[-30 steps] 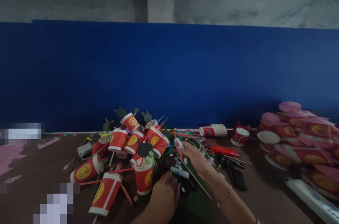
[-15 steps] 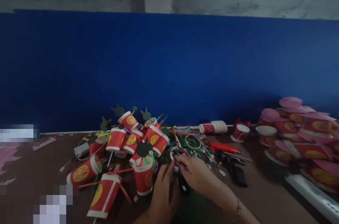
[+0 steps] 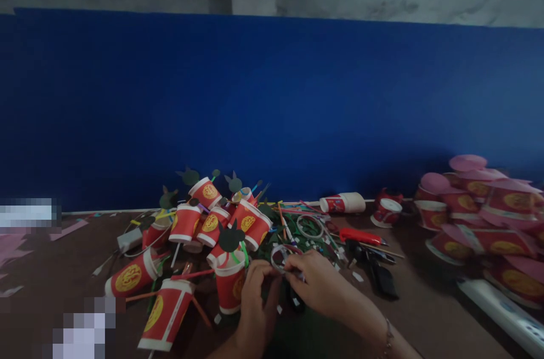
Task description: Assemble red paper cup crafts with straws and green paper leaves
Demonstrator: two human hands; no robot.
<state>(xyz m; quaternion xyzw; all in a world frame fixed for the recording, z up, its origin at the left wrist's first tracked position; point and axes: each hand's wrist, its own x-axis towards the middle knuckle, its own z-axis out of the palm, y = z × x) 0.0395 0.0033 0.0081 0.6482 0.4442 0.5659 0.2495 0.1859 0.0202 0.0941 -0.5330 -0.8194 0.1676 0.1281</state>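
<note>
Close together, we hold our hands with curled fingertips nearly meeting: the left hand [image 3: 258,298] just beside an upright red cup [image 3: 230,289], the right hand [image 3: 318,282] angled inward, its forearm slanting from lower right. A pale ring-shaped roll [image 3: 274,257] sits at the fingertips; we cannot tell whether either grips it.

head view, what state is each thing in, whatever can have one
Left hand: fingers bent
Right hand: fingers bent
Ring-shaped roll: by both hands' fingertips, grip unclear
Front cup with black cutout: upright
White-striped cup: tilted
Nested cups: lying sideways
Red-handled tool: lying flat
Power strip: no plug in visible part
</note>
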